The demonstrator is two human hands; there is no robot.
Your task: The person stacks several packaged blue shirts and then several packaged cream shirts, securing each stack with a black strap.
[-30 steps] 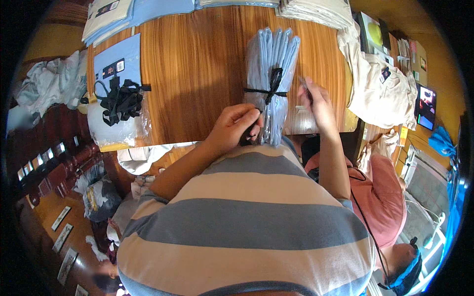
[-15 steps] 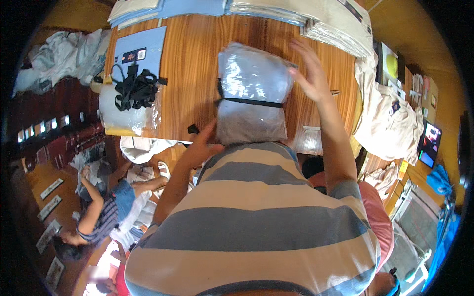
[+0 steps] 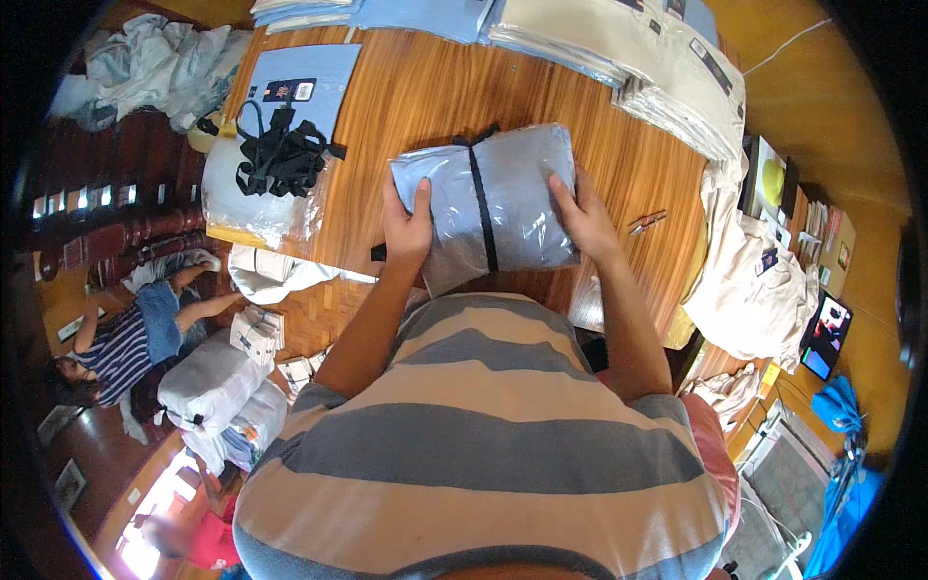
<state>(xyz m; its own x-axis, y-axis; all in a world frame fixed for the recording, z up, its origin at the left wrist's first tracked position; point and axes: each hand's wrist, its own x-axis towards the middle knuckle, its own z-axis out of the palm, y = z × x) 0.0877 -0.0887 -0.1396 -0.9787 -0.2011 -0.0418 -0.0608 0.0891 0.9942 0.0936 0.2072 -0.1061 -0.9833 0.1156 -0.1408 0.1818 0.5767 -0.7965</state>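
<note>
Between my hands is a bundle of light-blue folded garments in clear plastic (image 3: 530, 208), with a black strap (image 3: 481, 208) tied round its middle. My left hand (image 3: 410, 224) grips the bundle's left side, thumb on top. Its right side is in my right hand (image 3: 583, 215), thumb also on top and the fingers partly hidden beneath. The bundle lies slightly tilted over the wooden table (image 3: 387, 116) near its front edge. A heap of black straps (image 3: 287, 155) lies at the left, over a light-blue folded garment with a dark tag (image 3: 314, 72) and a stack of clear plastic bags (image 3: 227, 188).
Stacks of cream folded garments (image 3: 599, 39) line the table's far edge, beside light-blue ones (image 3: 416, 14). A small snipper-like tool (image 3: 646, 222) lies at right. Cream garments (image 3: 749, 290) hang over the right side. Another person (image 3: 126, 333) is at the left near wrapped bales (image 3: 208, 382).
The bundle has turned so that its strap runs from far to near instead of sideways. Both hands, apart from it before, have closed on its two sides.
</note>
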